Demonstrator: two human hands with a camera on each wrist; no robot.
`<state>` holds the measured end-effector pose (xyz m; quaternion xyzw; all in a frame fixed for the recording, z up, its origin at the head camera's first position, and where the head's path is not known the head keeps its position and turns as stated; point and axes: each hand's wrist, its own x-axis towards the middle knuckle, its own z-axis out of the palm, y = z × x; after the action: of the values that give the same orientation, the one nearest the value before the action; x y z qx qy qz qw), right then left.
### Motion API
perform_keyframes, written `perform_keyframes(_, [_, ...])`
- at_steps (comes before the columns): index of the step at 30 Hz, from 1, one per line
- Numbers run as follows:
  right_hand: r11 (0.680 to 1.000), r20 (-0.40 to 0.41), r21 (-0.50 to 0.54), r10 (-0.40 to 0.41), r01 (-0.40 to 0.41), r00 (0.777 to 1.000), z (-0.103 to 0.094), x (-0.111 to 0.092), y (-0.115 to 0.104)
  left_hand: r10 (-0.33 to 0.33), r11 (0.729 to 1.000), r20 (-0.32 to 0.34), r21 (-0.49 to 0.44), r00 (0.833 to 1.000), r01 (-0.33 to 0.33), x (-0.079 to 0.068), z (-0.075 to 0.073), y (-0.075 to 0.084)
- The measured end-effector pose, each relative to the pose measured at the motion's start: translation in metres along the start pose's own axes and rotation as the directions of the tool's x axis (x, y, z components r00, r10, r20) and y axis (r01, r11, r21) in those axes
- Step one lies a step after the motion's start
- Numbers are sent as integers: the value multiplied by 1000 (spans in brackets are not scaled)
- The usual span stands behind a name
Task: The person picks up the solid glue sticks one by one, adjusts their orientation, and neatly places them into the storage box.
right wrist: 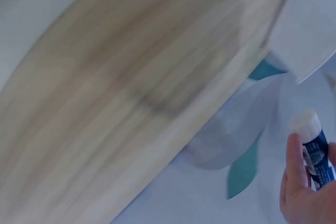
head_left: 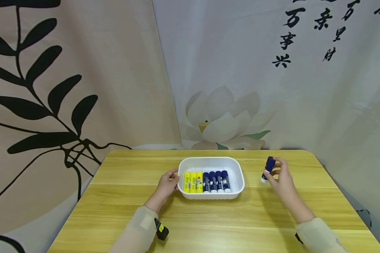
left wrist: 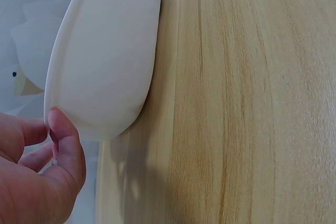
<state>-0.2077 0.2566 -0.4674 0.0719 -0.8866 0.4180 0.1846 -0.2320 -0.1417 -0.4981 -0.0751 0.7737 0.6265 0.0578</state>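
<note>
A white plastic tray [head_left: 210, 196] stands on the table, holding a row of glue sticks. Three yellow glue sticks [head_left: 193, 182] lie on the left of the row, and several dark blue glue sticks [head_left: 216, 182] with white ends lie to their right. My left hand [head_left: 167, 184] pinches the tray's left rim between thumb and fingers, as the left wrist view also shows. Off to the right of the tray, my right hand [head_left: 283, 179] holds one dark blue glue stick [head_left: 268, 169] near-upright and slightly tilted, its white end down.
The wooden table [head_left: 209, 225] has rounded far corners. Behind it hangs a curtain [head_left: 304, 105] printed with a lotus and dark characters, and to the left a cloth with black leaves [head_left: 63, 95]. A black wrist device [head_left: 161, 230] sits on the left sleeve.
</note>
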Motion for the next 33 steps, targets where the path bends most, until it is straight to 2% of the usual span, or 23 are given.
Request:
perform_keyframes(3, [999,-10,31,-21,21,1000,12,-2,-12,10,1000,-5,11,1000,-10,1,0,-1])
perform_keyframes(7, [998,17,66,-20,19,1000,26,-1,-28,16,1000,-10,21,1000,-16,1,1,-1])
perform_keyframes(12, [996,76,65,50,-55,996,41,3,-44,0,1000,-6,13,1000,0,1,1,-1])
perform_keyframes(17, [992,146,-44,124,-118,981,54,11,-57,-1,1000,-5,14,1000,1,-1,0,1])
perform_keyframes(22, [979,204,-162,159,-127,966,67,16,-72,-2,1000,-3,14,1000,3,-2,0,2])
perform_keyframes(25, [956,235,-273,174,-107,956,76,16,-79,-2,1000,0,12,1000,2,-1,-1,1])
perform_keyframes(27, [932,245,-357,155,-60,957,82,15,-82,1,1000,2,13,1000,-1,-1,-1,1])
perform_keyframes(30, [886,248,-462,92,34,964,90,13,-84,3,1000,1,13,1000,-3,-1,-1,1])
perform_keyframes(33, [827,256,-548,24,124,966,99,11,-84,7,1000,-2,19,1000,-7,-1,0,1])
